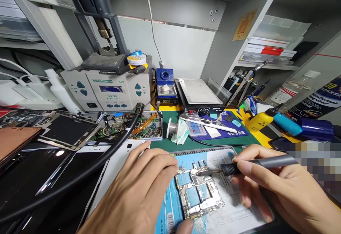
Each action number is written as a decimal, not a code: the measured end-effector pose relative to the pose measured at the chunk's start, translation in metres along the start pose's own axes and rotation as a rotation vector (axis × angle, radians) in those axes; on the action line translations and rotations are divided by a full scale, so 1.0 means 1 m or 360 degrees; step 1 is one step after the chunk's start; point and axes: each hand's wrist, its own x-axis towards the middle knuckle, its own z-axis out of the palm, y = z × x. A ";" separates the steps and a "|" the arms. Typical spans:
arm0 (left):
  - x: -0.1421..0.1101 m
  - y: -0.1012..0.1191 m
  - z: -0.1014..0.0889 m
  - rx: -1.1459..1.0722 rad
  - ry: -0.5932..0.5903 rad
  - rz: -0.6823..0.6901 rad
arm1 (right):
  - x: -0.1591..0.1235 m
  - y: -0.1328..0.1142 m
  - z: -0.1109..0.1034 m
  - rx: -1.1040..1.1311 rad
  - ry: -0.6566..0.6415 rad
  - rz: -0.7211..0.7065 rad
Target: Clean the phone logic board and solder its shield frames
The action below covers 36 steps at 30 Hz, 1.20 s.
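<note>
Resting the half-bent left hand at the left edge of a circuit board, too hidden underneath to tell whether gripping. Having that board between both hands, on a blue-and-white pad, with its long axis running far to near and slightly rightward, and bare white surface open to its right. Pinching a pen-like tool in the right hand, with its long axis nearly sideways and its tip pointing left at the board's far half.

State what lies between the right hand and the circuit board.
Head view: ribbed collar and metal tip of the soldering iron, reaching from the right hand over the circuit board.
</note>
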 end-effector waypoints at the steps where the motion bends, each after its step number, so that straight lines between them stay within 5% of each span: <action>1: 0.000 0.001 0.000 -0.0019 -0.0004 -0.0006 | -0.001 -0.004 0.003 -0.0015 0.0017 -0.0003; 7: 0.001 0.006 -0.003 -0.0062 -0.0030 -0.0046 | -0.007 -0.024 0.019 -0.0082 0.0162 0.0041; 36: -0.002 0.009 -0.002 -0.0035 -0.0008 -0.0073 | -0.008 -0.024 0.021 -0.0039 0.0207 0.0011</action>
